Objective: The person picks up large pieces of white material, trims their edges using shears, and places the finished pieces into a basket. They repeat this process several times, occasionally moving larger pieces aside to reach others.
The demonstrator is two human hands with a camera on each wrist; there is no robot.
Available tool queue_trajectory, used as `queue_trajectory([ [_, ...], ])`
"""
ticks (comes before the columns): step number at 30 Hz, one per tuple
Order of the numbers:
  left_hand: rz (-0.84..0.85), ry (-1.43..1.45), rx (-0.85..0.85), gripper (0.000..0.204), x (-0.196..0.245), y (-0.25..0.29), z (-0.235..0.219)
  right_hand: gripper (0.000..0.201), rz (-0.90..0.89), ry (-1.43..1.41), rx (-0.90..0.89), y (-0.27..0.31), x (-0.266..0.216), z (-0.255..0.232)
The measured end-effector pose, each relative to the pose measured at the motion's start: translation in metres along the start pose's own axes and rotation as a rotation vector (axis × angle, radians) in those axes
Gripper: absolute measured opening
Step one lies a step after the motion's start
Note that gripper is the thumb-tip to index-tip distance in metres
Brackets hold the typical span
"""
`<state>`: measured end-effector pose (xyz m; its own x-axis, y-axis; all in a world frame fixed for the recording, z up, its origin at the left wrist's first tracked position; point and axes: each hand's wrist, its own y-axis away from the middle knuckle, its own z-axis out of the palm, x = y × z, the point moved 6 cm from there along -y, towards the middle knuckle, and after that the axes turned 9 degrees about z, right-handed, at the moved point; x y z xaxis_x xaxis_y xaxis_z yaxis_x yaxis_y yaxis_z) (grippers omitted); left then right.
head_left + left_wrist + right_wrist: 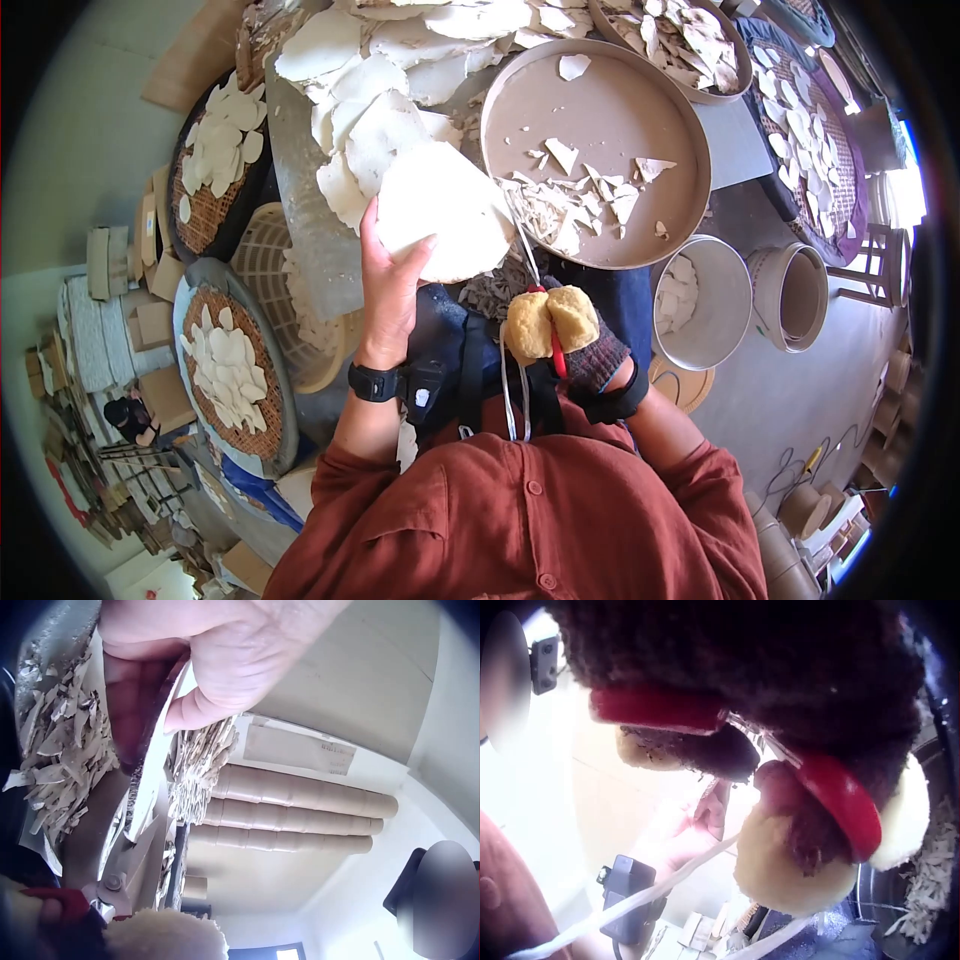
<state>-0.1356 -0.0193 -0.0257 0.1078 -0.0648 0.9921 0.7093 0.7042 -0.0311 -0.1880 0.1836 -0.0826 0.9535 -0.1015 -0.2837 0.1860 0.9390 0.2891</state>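
My bare left hand [388, 290] holds a large, off-white flat sheet [450, 215], thin and rough-edged, thumb on one face and fingers on the other. In a dark knit glove, my right hand [602, 350] grips red-handled shears [114, 882]. Yellow foam pads [553, 322] surround that hand's fingers. The blades point away from me, close to the sheet's right edge in the head view. From the left wrist, they overlap its lower end. A round, shallow tray [600, 95] with broken off-white scraps [600, 195] lies just past the blades.
Similar sheets [385, 130] lie piled beyond my left hand. Round baskets [225, 370] with cut pieces stand at left, another basket [815, 130] at far right. Two buckets [700, 335] stand on the right. White cords [515, 395] hang at my front.
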Motion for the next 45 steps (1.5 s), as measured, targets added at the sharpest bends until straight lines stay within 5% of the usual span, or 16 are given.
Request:
queue_trajectory([
  [4, -0.037, 0.035, 0.019, 0.067, -0.003, 0.004, -0.005, 0.023, -0.074, 0.294, 0.015, -0.001, 0.007, -0.005],
  [11, -0.061, 0.034, -0.027, 0.069, 0.008, 0.01, -0.006, 0.019, 0.063, -0.097, -0.007, -0.009, 0.012, -0.001],
  [13, -0.065, 0.027, -0.044, 0.069, 0.004, 0.008, -0.004, 0.019, -0.051, 0.409, 0.081, -0.004, 0.0, 0.001],
  [16, -0.11, 0.04, -0.108, 0.07, -0.002, 0.002, 0.001, 0.023, -0.143, 0.693, 0.211, 0.008, -0.007, -0.006],
  [20, -0.19, 0.098, -0.049, 0.077, 0.005, -0.007, -0.001, 0.031, 0.005, 0.054, 0.238, 0.009, 0.008, -0.006],
  [21, -0.149, 0.091, 0.063, 0.075, 0.005, -0.007, -0.007, 0.025, -0.139, 0.785, 0.277, 0.015, -0.007, 0.007],
  [25, -0.089, 0.191, 0.084, 0.069, 0.01, 0.009, -0.003, 0.025, -0.034, -0.06, -0.208, -0.007, 0.016, -0.026],
  [29, -0.149, 0.164, -0.006, 0.067, 0.016, 0.028, 0.006, 0.03, -0.209, 0.208, 0.145, 0.001, 0.008, -0.032],
  [33, -0.175, 0.124, -0.072, 0.065, 0.015, 0.037, 0.01, 0.028, -0.115, -0.501, -0.222, -0.011, 0.004, -0.017],
  [36, -0.195, 0.138, -0.067, 0.065, 0.015, 0.037, 0.007, 0.027, -0.077, -0.392, -0.356, -0.008, -0.004, -0.01],
  [39, -0.072, 0.108, 0.1, 0.064, 0.013, 0.033, 0.003, 0.026, -0.112, -0.056, -0.248, -0.007, -0.007, -0.011],
  [41, 0.065, 0.131, 0.209, 0.067, 0.005, 0.034, 0.002, 0.025, -0.056, -0.238, -0.221, -0.007, -0.002, -0.003],
  [42, 0.031, 0.102, 0.169, 0.068, 0.008, 0.034, 0.009, 0.024, -0.028, -0.328, -0.206, -0.008, -0.001, -0.001],
  [44, -0.046, 0.04, 0.094, 0.071, 0.018, 0.038, 0.022, 0.025, -0.121, 0.124, -0.104, -0.002, -0.005, -0.009],
  [45, -0.077, 0.055, 0.086, 0.075, 0.014, 0.034, 0.016, 0.025, -0.087, 0.085, -0.127, -0.002, -0.004, -0.009],
])
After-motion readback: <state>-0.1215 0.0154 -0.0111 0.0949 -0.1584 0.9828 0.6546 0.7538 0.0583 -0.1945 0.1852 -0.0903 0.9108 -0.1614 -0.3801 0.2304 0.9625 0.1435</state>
